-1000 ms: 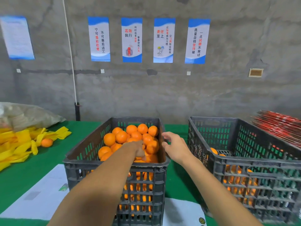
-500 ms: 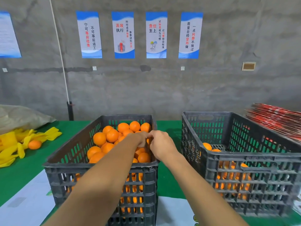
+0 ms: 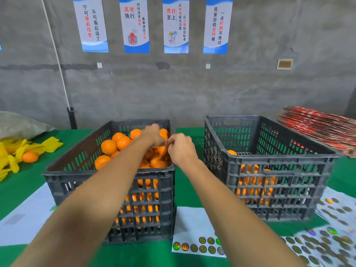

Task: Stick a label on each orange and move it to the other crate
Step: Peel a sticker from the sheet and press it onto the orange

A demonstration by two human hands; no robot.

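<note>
The left black crate (image 3: 107, 171) is heaped with oranges (image 3: 108, 146). My left hand (image 3: 152, 134) reaches over the heap's far right part, fingers curled round an orange (image 3: 162, 150) that shows between my two hands. My right hand (image 3: 181, 149) is close beside it above the crate's right wall, and its curled fingertips pinch at that same orange. No label is visible under the fingers. The right black crate (image 3: 279, 159) holds a lower layer of oranges (image 3: 231, 152). A sheet of round shiny labels (image 3: 198, 245) lies in front between the crates.
More label sheets (image 3: 327, 245) lie at the front right on the green table. A stray orange (image 3: 30, 157) sits among yellow wrappers (image 3: 11, 151) at the left, beside a grey sack (image 3: 19, 124). A red stack (image 3: 323, 128) lies back right. White paper (image 3: 25, 218) lies front left.
My right hand moved left from beside the crate to meet my left hand and curled its fingers. My left hand reached further back over the pile. The view tilted down.
</note>
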